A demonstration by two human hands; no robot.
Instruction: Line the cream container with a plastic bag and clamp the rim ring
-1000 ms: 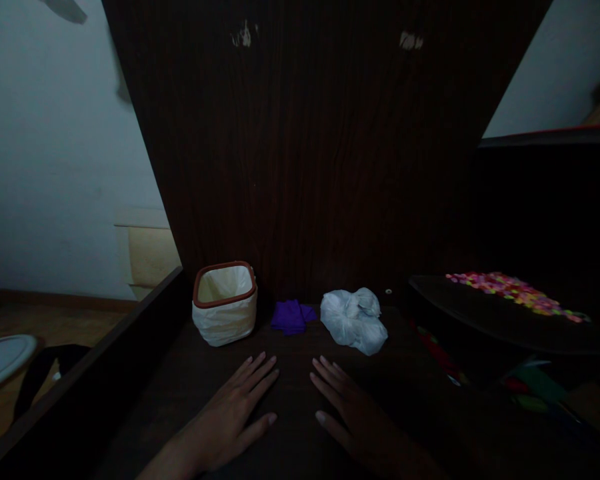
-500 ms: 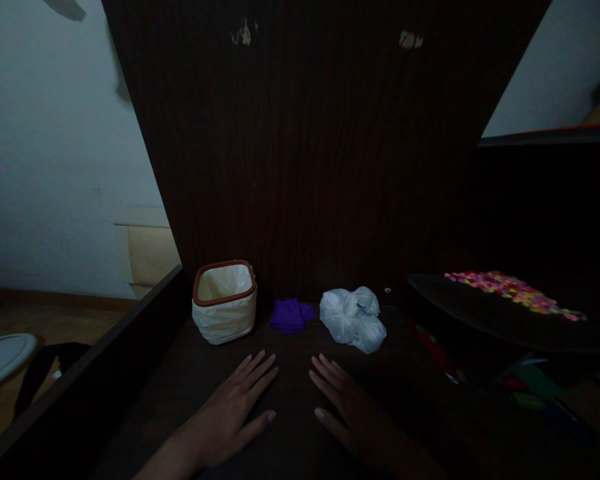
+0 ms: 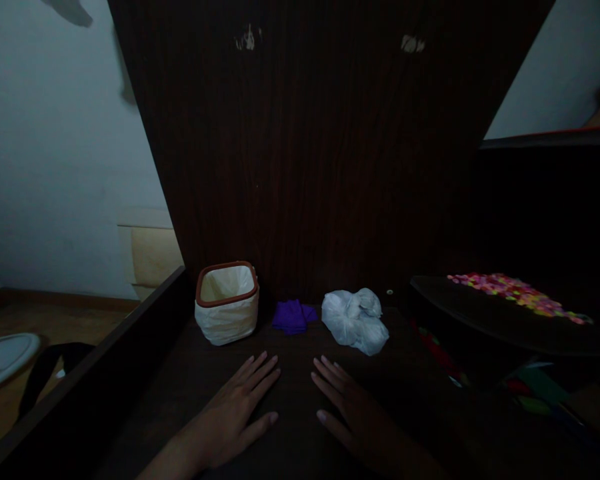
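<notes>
My left hand lies palm down on the dark wooden surface, fingers stretched out and holding nothing. Opposite it, my right hand rests flat too, its fingers apart. Just beyond the left hand stands a small trash bin with a brown rim and a pale liner bag folded over its sides. A folded purple cloth or bag lies between the bin and a knotted, bunched white plastic bag. That plastic bag sits beyond the right hand. Neither hand touches these things.
A tall dark wood panel rises behind the objects. A low board edges the surface at left. On the right, a dark shelf carries a strip of pink and yellow beads or petals, with colourful items beneath it.
The whole view has shifted very slightly, so things appear a little further right and lower. Both hands and the objects keep their places.
</notes>
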